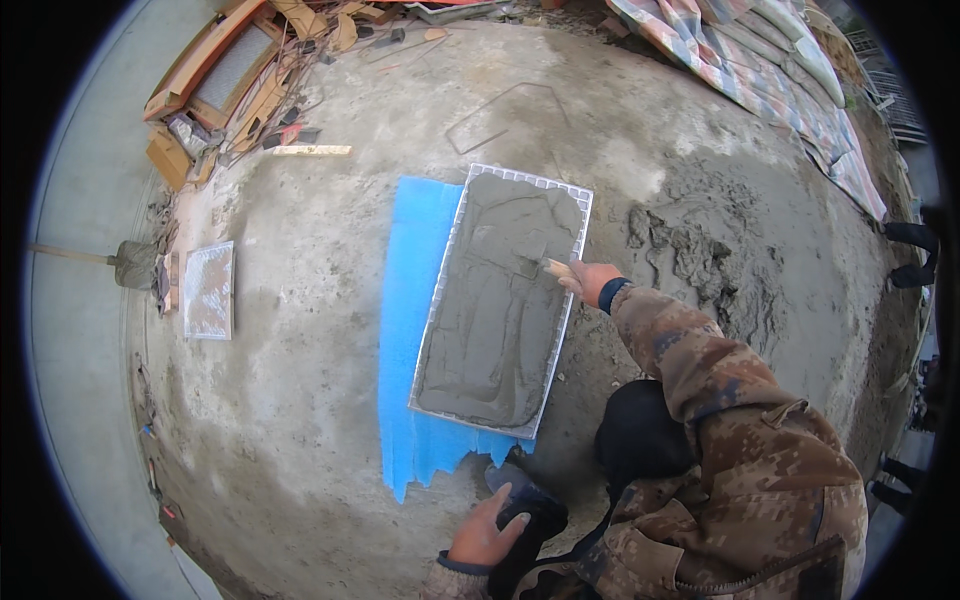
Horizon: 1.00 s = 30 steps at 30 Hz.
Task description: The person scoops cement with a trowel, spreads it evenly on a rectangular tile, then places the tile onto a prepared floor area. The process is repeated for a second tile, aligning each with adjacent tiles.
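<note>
Spreading wet mortar over a white tile on a concrete floor

The tile (578, 215) lies flat on a blue sheet (410, 290), coated almost edge to edge with grey mortar (495, 320). The right hand (590, 280) reaches over the tile's right edge, its grip closed on a small trowel (553, 267) whose tip rests in the mortar. The left hand (488, 530) lies below the tile's near end, its grip loosely curled over a black shoe (525, 500). A loose mortar heap (690, 250) sits on the floor right of the tile; a smaller tile (209, 290) lies well to its left. The loaded tile looks heavy, stiff and brittle, with a slippery wet top; I judge it best taken by its two bare long edges, kept level.
</note>
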{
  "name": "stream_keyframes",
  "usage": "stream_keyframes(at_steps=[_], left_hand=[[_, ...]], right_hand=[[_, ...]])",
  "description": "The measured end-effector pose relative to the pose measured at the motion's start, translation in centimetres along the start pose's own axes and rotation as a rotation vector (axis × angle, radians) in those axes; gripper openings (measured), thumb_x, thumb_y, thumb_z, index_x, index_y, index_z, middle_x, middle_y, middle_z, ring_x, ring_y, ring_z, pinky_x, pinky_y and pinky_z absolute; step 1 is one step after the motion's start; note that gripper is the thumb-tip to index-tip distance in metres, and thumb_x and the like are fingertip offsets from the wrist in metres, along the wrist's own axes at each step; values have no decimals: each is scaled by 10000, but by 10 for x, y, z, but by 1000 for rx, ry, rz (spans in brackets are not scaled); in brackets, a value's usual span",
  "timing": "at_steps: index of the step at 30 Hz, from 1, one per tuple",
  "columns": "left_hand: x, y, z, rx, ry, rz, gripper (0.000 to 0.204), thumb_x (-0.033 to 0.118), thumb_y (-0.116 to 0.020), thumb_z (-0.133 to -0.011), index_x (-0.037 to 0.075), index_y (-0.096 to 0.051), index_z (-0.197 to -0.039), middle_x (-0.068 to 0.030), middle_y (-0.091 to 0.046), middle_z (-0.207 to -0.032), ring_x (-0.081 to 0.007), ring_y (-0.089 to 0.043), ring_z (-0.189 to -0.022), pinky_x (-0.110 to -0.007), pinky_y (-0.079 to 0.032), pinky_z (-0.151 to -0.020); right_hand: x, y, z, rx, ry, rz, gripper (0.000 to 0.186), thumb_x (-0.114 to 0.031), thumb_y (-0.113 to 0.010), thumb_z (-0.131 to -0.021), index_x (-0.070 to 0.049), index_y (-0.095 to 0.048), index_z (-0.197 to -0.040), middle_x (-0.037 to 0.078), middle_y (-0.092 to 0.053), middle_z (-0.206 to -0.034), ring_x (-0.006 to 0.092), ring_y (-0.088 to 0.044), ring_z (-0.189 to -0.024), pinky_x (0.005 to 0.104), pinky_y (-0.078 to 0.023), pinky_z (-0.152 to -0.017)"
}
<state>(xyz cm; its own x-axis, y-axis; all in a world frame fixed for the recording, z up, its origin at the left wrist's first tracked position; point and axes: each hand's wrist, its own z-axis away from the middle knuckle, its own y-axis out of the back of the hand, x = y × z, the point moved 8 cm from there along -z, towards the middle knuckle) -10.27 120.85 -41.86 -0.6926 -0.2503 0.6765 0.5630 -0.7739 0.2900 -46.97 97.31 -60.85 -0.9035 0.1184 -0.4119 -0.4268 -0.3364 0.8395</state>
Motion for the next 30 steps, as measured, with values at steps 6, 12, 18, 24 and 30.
stream_keyframes(at_steps=[6, 12, 18, 24, 30], left_hand=[[0, -2, 2, 1, 18, -16, 662, 322, -692, -902, -13, -458, -1424, -260, -585, -1310, -369, -569, -1229, -404, -447, -1040], [5, -2, 4, 28, -1, -2, 658, 329, -692, -903, -2, -462, -1423, -264, -588, -1298, -378, -568, -1220, -408, -450, -1032], [5, -4, 6, 40, -48, 2, 670, 356, -678, -911, 1, -450, -1431, -278, -587, -1280, -399, -573, -1190, -422, -458, -1011], [6, -3, 5, 17, -58, 13, 668, 351, -670, -916, -20, -447, -1426, -281, -581, -1290, -399, -561, -1209, -426, -444, -1030], [11, 0, 3, 21, -86, 15, 664, 345, -670, -916, -25, -450, -1421, -278, -582, -1293, -398, -564, -1203, -428, -443, -1029]], right_hand=[[-14, 21, -38, 122, -132, 64, 397, -467, -502, -985, -72, -503, -1027, 198, -687, -868, 421, -656, -813, 526, -508, -712], [-26, 30, -66, 215, -263, -75, 434, -478, -502, -984, -52, -529, -1059, 229, -693, -926, 434, -662, -874, 538, -508, -755], [-22, 28, -68, 228, -336, -179, 459, -485, -514, -971, -41, -574, -1069, 234, -697, -962, 431, -665, -920, 531, -514, -803], [4, 31, -38, 208, -419, -195, 460, -476, -523, -964, -30, -591, -1052, 238, -698, -971, 433, -667, -922, 534, -512, -814], [32, 34, -1, 202, -464, -188, 465, -477, -514, -973, -20, -584, -1016, 243, -692, -943, 446, -655, -903, 538, -499, -783]])
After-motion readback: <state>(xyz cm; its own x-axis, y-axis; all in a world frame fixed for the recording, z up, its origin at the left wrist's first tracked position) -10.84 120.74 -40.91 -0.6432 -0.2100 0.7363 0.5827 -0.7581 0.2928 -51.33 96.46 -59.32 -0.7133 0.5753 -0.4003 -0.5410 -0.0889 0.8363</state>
